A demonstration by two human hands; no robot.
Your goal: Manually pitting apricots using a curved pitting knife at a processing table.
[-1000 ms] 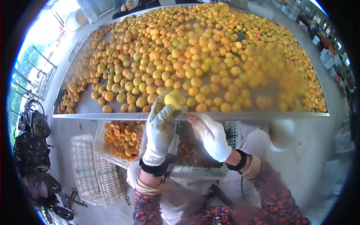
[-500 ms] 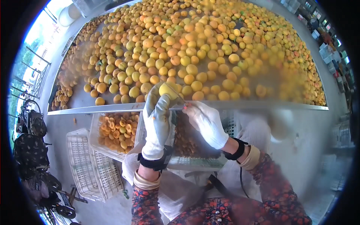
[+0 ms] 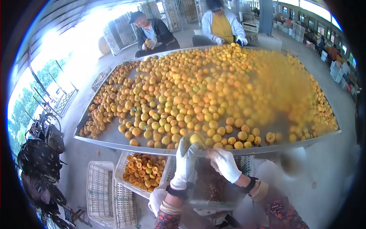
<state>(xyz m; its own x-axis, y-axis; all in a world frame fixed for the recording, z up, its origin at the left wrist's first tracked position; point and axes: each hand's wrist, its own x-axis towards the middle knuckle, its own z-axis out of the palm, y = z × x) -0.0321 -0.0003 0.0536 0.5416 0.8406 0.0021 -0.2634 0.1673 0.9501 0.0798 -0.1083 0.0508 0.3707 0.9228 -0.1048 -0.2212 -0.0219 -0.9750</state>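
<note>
My left hand [image 3: 186, 162], in a white glove, is closed around a yellow apricot [image 3: 196, 138] at the near edge of the table. Beside it, my gloved right hand [image 3: 225, 164] pinches a small, thin-bladed knife [image 3: 204, 144], with a hint of red at the fingertips. The blade lies against or close to the fruit; glare and blur hide the exact contact. Just beyond both hands, many loose apricots [image 3: 183, 110] cover the table. Below and left of my left wrist, a white crate [image 3: 119, 168] holds split apricot halves [image 3: 145, 170].
The metal table rim [image 3: 114, 146] runs across in front of me. White slatted crates [image 3: 100, 194] stand at lower left; another, holding brownish pieces [image 3: 213, 183], is beneath my hands. Two people [image 3: 152, 34] sit across the table. A dark wheeled cart [image 3: 40, 160] stands far left.
The view has tilted upward, bringing the people across the table into sight, and the hands now appear lower. The grip on the apricot and the knife looks much the same.
</note>
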